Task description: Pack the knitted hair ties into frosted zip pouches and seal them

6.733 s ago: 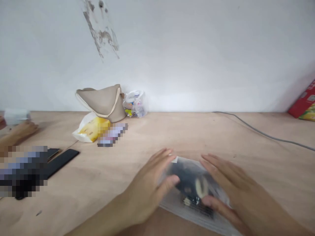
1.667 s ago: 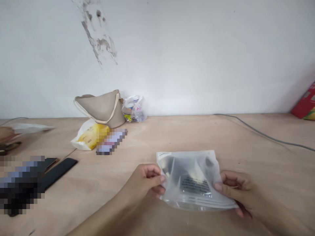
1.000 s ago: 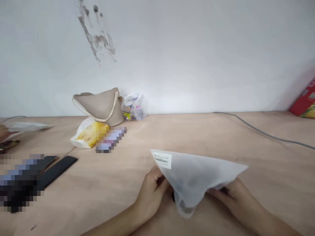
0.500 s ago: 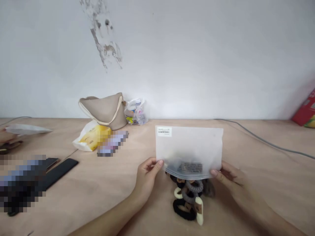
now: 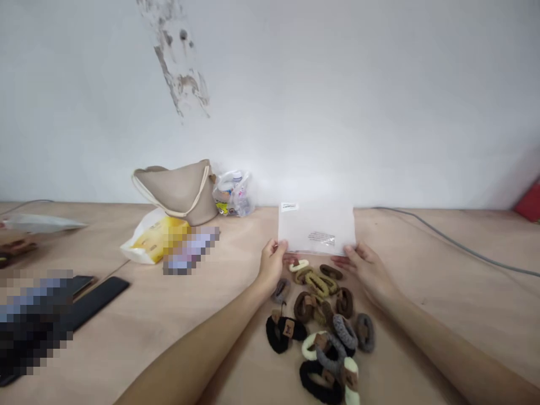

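A frosted plastic zip bag (image 5: 316, 225) with a white barcode label at its top left is held out over the table. My left hand (image 5: 272, 261) pinches its lower left corner, and my right hand (image 5: 365, 264) grips the lower right corner, fingers partly behind it. Between my forearms lie several hair ties in a loose spread: black (image 5: 276, 334), grey (image 5: 345, 332), cream (image 5: 351, 379), brown (image 5: 304, 306) and olive yellow (image 5: 316, 285). Some carry small brown leather tags.
A beige bag (image 5: 181, 188) and a clear plastic bag with bottles (image 5: 234, 194) stand against the wall. Nearer are a yellow tissue pack (image 5: 156, 236), a blurred phone-like item (image 5: 192, 250) and a black flat object (image 5: 101, 304). A grey cable (image 5: 455, 242) runs at right.
Both hands have moved the zip bag forward, away from me and toward the wall. More hair ties now show on the table, spread out where the bag covered them.
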A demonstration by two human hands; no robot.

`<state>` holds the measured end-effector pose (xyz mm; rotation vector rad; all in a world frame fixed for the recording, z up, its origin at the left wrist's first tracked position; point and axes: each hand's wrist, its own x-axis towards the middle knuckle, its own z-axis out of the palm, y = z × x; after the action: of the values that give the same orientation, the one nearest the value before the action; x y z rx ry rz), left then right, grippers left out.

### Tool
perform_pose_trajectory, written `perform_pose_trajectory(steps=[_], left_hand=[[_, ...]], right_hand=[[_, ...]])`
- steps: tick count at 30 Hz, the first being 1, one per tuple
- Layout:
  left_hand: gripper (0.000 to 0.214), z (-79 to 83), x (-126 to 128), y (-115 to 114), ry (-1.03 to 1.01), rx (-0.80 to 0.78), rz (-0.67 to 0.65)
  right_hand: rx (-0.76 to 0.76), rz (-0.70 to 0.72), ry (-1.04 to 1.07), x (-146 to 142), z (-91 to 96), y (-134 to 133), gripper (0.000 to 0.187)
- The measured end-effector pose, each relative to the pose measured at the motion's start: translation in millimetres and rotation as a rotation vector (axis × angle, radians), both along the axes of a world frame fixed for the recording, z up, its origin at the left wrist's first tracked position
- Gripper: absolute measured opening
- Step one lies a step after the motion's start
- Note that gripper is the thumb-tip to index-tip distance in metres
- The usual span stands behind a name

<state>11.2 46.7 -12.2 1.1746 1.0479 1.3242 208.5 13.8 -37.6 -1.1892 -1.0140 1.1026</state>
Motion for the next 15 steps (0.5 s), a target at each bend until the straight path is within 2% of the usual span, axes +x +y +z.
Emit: perform_pose_trajectory(steps=[5, 15], left_hand=[[0.035, 3.5, 4, -3, 0.069, 0.081, -0.089], [0.027, 3.9, -7, -53, 0.21, 0.093, -0.194]], right_hand=[[-0.039, 0.07, 0.069, -15, 1.0, -6, 0.03], [-0.044, 0.118, 0.113, -21, 6.7, -60, 0.033]])
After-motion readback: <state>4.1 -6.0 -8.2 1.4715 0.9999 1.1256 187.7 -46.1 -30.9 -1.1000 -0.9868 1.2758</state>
